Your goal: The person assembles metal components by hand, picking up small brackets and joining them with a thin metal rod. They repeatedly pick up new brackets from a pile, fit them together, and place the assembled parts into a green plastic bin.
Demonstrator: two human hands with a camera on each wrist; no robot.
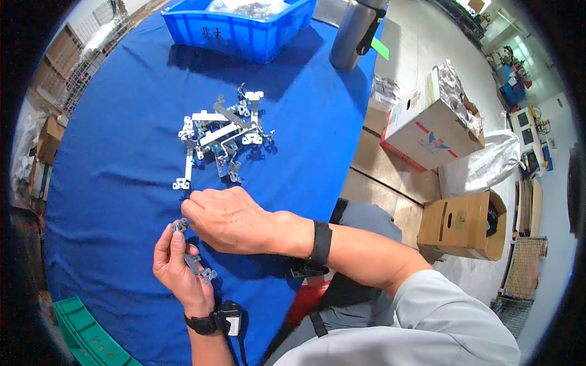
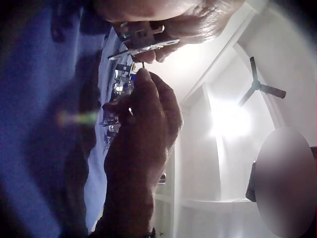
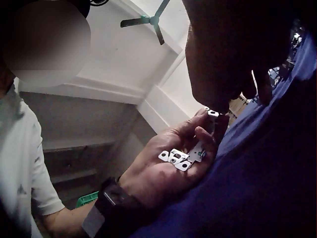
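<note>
My left hand (image 1: 175,268) holds a metal bracket (image 1: 193,263) with holed, bent ends, lying along its fingers and palm. In the right wrist view the lower end of this bracket (image 3: 174,158) rests over the palm, and its other end sits at the thumb and fingertips. My right hand (image 1: 235,222) is bent over that upper end, its fingers curled and close to the left fingertips. In the left wrist view the right fingertips (image 2: 143,74) pinch a thin dark pin-like part below the bracket; its exact kind is too small to tell.
A pile of similar metal brackets (image 1: 220,134) lies on the blue tablecloth (image 1: 116,165) beyond the hands. Behind it are a blue bin (image 1: 244,36) and a steel flask (image 1: 354,36). A green tray (image 1: 91,335) stands at the near left. Cardboard boxes (image 1: 455,226) stand right of the table.
</note>
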